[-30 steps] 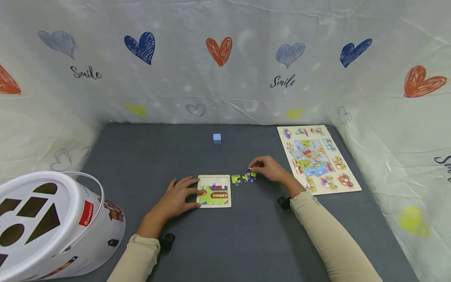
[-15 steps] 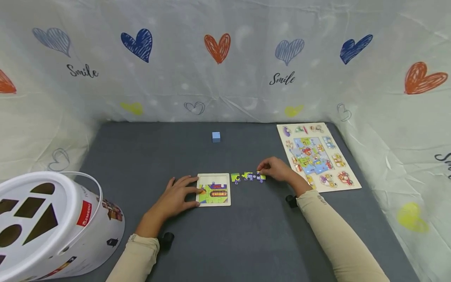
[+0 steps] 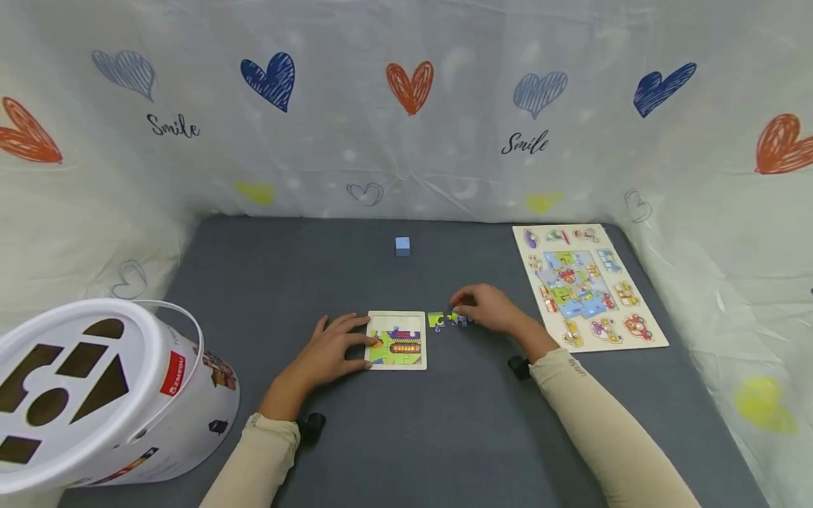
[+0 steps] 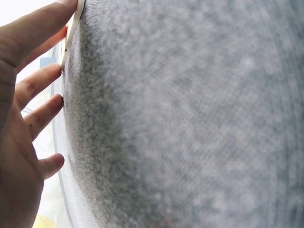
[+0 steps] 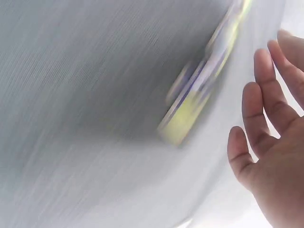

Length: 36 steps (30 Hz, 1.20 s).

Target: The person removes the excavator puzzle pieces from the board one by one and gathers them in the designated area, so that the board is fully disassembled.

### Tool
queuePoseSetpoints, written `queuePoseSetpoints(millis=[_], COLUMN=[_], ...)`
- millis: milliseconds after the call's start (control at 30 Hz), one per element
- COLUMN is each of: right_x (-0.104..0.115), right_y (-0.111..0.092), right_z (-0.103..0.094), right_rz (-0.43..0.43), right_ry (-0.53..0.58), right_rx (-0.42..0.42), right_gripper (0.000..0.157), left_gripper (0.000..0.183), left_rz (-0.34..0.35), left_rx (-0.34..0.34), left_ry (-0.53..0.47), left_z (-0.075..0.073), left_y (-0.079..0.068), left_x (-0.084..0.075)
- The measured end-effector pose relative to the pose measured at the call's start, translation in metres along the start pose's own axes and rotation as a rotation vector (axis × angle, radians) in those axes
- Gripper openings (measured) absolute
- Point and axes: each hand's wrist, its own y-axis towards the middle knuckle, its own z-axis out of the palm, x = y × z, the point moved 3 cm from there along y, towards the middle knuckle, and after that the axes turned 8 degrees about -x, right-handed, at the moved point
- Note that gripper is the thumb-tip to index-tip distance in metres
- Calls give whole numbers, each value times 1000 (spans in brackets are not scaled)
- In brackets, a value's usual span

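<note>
Puzzle pieces (image 3: 436,320) lie in a sideways row, between the small board (image 3: 396,319) and the nearer right hand (image 3: 489,309), loosely bent, holding nothing visible; the left hand (image 3: 332,354), fingers spread, touches the board.

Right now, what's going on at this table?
A person is at a small puzzle. The left hand touches the left edge of the puzzle tray, which is partly filled, its top part bare. The right hand is beside the loose pieces right of the tray, with no piece visible in its fingers. A bigger puzzle board lies further right.
</note>
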Motion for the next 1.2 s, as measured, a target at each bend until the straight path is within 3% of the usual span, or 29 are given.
queuePoseSetpoints(millis=[200, 333, 533, 833, 1200], right_x=[59, 78, 85, 92, 89], right_y=[16, 23, 25, 28, 28], right_z=[38, 60, 76, 75, 80], right_rz=[-187, -257, -280, -253, -233], right_ry=[-136, -172, -212, -242, -242], right_rx=[61, 137, 202, 205, 183], right_gripper=[24, 26, 27, 25, 23], left_gripper=[43, 42, 42, 34, 30], left_rz=[-7, -5, -2, 66, 65], left_rx=[2, 18, 24, 5, 47], left_ry=[-8, -16, -27, -28, -41], left_z=[1, 3, 4, -2, -2], left_y=[1, -1, -1, 0, 0], left_x=[-1, -1, -2, -6, -7])
